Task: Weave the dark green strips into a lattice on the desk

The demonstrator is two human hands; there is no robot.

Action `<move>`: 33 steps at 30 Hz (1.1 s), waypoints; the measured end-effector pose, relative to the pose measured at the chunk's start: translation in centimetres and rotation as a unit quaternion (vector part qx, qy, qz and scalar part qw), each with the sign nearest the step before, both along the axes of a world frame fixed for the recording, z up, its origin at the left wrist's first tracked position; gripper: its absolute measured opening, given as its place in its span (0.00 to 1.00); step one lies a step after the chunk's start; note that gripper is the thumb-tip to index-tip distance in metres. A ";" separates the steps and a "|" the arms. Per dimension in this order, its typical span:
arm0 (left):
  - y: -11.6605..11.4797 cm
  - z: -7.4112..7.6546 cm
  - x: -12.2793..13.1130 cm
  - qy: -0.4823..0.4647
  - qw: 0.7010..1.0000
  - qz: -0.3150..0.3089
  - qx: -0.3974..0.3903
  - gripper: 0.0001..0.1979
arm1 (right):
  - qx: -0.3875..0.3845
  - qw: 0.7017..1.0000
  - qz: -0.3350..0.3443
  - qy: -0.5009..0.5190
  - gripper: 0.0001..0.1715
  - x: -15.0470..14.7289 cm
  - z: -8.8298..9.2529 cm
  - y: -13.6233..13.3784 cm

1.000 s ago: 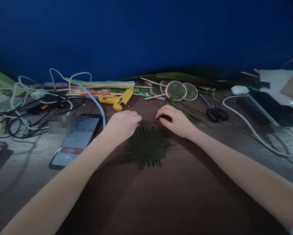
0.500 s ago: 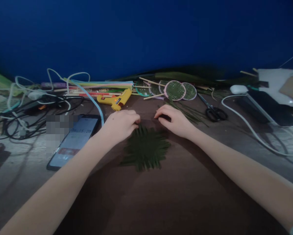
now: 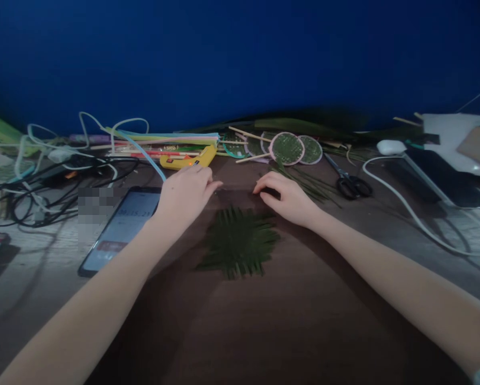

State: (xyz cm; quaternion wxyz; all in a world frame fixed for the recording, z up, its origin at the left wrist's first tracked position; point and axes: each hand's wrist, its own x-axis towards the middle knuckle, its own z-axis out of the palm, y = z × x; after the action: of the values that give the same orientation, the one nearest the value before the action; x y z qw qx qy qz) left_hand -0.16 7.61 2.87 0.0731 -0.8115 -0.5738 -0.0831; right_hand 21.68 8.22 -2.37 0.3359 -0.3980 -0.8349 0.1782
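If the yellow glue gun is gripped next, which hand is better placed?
Probably the left hand: it overlaps the yellow glue gun in this view, though contact is unclear. The right hand is farther off, beside the green leaf strips.

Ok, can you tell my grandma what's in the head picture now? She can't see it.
A woven leaf mat lies on a brown table. Beyond it, a left hand partly hides a yellow glue gun, and the right hand is curled near leaf strips. Round fans, scissors and a phone lie nearby.
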 end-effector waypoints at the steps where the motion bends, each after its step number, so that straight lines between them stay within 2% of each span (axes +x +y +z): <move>1: -0.1 0.1 0.0 0.003 1.000 0.004 0.003 0.11 | 0.000 1.000 -0.002 0.000 0.09 0.0 0.0 0.0; 5: -0.6 0.7 0.2 -0.013 0.999 -0.024 -0.017 0.11 | -0.003 1.000 -0.011 -0.002 0.10 0.1 0.2 -0.3; 8: -1.2 1.2 0.6 -0.060 0.988 -0.083 -0.113 0.07 | 0.001 1.000 -0.002 -0.020 0.10 0.0 0.5 -0.5; 11: -1.9 1.4 1.1 -0.085 0.973 -0.108 -0.186 0.04 | 0.010 0.999 0.006 -0.045 0.09 -0.1 1.0 -0.8; 14: -2.4 1.1 1.4 -0.083 0.964 -0.131 -0.214 0.04 | 0.006 0.998 0.022 -0.067 0.06 0.0 1.7 -1.2; 20: -3.4 0.0 1.1 -0.080 0.949 -0.170 -0.253 0.08 | -0.050 0.992 0.079 -0.088 0.02 0.0 2.6 -1.8; 23: -3.9 -0.5 1.3 -0.081 0.951 -0.155 -0.255 0.08 | -0.096 0.992 0.056 -0.063 0.03 0.0 2.8 -2.1; 27: -4.3 -0.7 1.7 -0.088 0.962 -0.089 -0.244 0.09 | -0.116 0.992 0.021 -0.053 0.05 -0.3 3.1 -2.6; 30: -4.1 -0.5 1.7 -0.109 0.964 -0.074 -0.231 0.07 | -0.094 0.987 0.037 -0.124 0.05 -0.9 3.6 -3.6; 33: -3.6 0.2 1.2 -0.114 0.969 -0.080 -0.202 0.03 | -0.068 0.975 0.050 -0.207 0.13 -1.8 3.8 -4.6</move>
State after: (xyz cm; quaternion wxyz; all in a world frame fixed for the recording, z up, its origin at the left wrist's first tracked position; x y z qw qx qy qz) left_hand 1.03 4.00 3.02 -0.1650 -0.8377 -0.5168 -0.0632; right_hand 19.92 3.57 1.47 0.1181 -0.4057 -0.8912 0.1653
